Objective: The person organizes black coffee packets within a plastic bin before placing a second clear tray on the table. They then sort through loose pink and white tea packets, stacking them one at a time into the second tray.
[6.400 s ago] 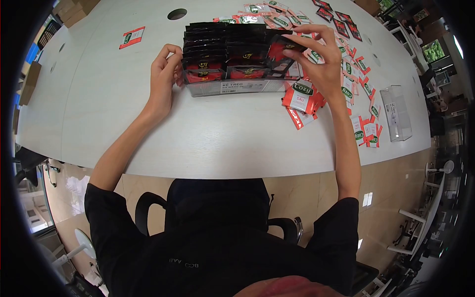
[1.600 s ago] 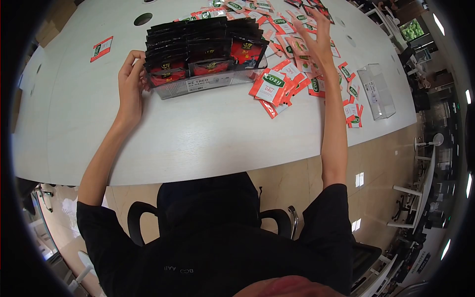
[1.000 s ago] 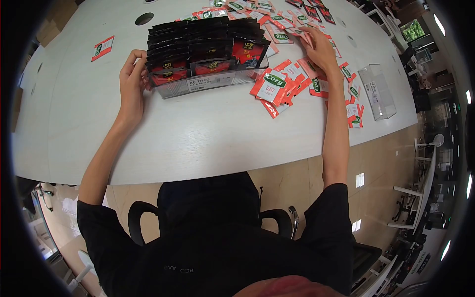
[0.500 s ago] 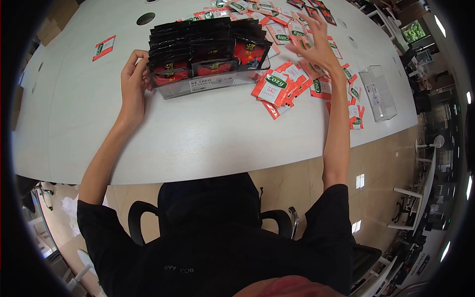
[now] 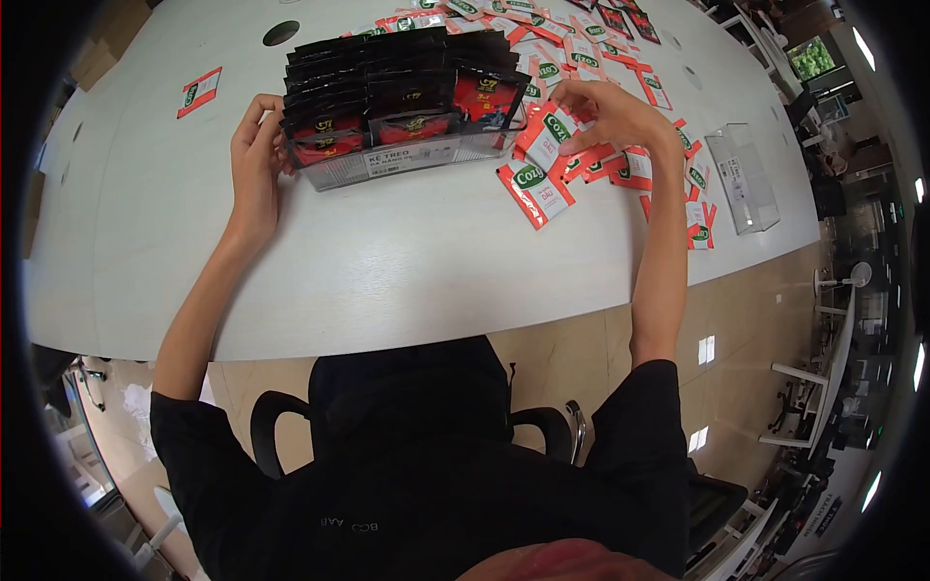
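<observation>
Pinching one orange-and-white Cozy sachet [image 5: 553, 134] in right hand [image 5: 610, 114] beside clear plastic tray of black packets [image 5: 407, 102], left hand [image 5: 255, 155] curled bracing its left end; best lifted clear before sorting.

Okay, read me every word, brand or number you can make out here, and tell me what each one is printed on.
"Cozy": green logo on the red and white sachets on the table, also on the one in the right hand.
"KE TREO": white label on the front of the clear tray that the left hand touches; its second line is too blurred.
Gold logo on the black sachets: unreadable.
Shirt print: unreadable.
</observation>
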Demonstrator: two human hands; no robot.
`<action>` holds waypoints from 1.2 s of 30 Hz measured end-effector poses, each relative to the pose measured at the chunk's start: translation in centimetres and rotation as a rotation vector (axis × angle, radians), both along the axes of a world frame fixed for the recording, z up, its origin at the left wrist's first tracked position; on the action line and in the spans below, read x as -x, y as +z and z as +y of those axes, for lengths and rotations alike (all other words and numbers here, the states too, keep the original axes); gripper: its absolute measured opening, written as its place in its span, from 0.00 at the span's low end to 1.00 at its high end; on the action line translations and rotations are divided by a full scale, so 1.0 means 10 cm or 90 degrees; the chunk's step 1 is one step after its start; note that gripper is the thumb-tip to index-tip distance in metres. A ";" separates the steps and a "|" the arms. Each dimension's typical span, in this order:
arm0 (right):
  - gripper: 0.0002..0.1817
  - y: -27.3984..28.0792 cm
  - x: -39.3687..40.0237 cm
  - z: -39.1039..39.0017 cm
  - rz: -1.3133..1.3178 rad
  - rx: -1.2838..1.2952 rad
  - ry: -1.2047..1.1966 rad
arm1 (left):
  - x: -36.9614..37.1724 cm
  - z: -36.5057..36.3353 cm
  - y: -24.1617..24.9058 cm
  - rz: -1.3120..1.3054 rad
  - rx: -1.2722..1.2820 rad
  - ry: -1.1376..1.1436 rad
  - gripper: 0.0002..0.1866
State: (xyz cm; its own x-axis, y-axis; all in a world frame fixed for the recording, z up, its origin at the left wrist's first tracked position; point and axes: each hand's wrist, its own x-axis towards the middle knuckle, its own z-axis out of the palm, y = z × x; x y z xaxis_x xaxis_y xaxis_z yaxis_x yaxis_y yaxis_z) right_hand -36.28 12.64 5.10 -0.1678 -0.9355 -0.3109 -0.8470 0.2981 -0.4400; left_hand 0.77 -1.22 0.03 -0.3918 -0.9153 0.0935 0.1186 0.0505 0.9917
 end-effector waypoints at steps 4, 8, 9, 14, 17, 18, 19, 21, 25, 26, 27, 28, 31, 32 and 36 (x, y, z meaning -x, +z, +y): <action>0.24 -0.02 0.08 0.00 -0.020 0.044 0.040 | 0.00 -0.02 -0.03 0.017 0.005 0.000 0.08; 0.20 0.02 0.13 0.00 0.040 0.109 0.033 | -0.01 -0.03 -0.03 0.021 0.011 -0.005 0.07; 0.17 0.05 0.11 -0.01 0.055 0.179 -0.002 | 0.00 0.00 0.00 0.013 0.007 0.004 0.07; 0.15 -0.06 0.31 -0.07 0.246 0.550 -0.048 | 0.01 0.02 0.03 0.006 0.004 0.005 0.07; 0.13 -0.02 0.36 -0.08 0.364 0.586 -0.098 | 0.00 0.02 0.02 0.009 0.002 -0.002 0.08; 0.13 -0.01 0.37 -0.08 0.363 0.585 -0.097 | 0.00 0.02 0.03 0.004 0.003 0.001 0.08; 0.13 0.00 0.39 -0.08 0.355 0.612 -0.106 | 0.00 0.02 0.03 0.000 0.003 0.003 0.08; 0.13 0.00 0.41 -0.08 0.347 0.638 -0.115 | 0.00 0.02 0.03 0.000 0.002 0.004 0.08; 0.18 -0.05 0.49 -0.11 0.404 0.740 -0.125 | 0.00 0.02 0.03 -0.005 0.009 0.005 0.08; 0.21 -0.06 0.48 -0.12 0.370 0.781 -0.129 | 0.00 0.02 0.03 -0.005 0.009 0.006 0.08; 0.21 -0.05 0.48 -0.12 0.370 0.782 -0.128 | 0.00 0.02 0.02 -0.003 0.010 0.009 0.08; 0.21 -0.05 0.48 -0.12 0.355 0.786 -0.142 | 0.00 0.02 0.02 -0.002 0.011 0.012 0.08; 0.21 -0.04 0.48 -0.13 0.333 0.813 -0.152 | -0.01 0.02 0.02 -0.009 0.008 0.003 0.08; 0.20 -0.03 0.47 -0.14 0.328 0.838 -0.147 | -0.01 0.02 0.02 -0.009 0.008 0.003 0.08; 0.20 -0.02 0.45 -0.13 0.346 0.861 -0.149 | 0.00 0.02 0.03 -0.004 0.009 0.005 0.08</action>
State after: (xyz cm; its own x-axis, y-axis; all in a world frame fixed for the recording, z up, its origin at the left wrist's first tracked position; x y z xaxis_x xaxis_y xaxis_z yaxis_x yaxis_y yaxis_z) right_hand -40.80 11.36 4.89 -0.1598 -0.3932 0.9054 -0.9870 0.0791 -0.1398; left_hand 0.76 -0.98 0.30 -0.3848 -0.9172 0.1038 0.1114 0.0655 0.9916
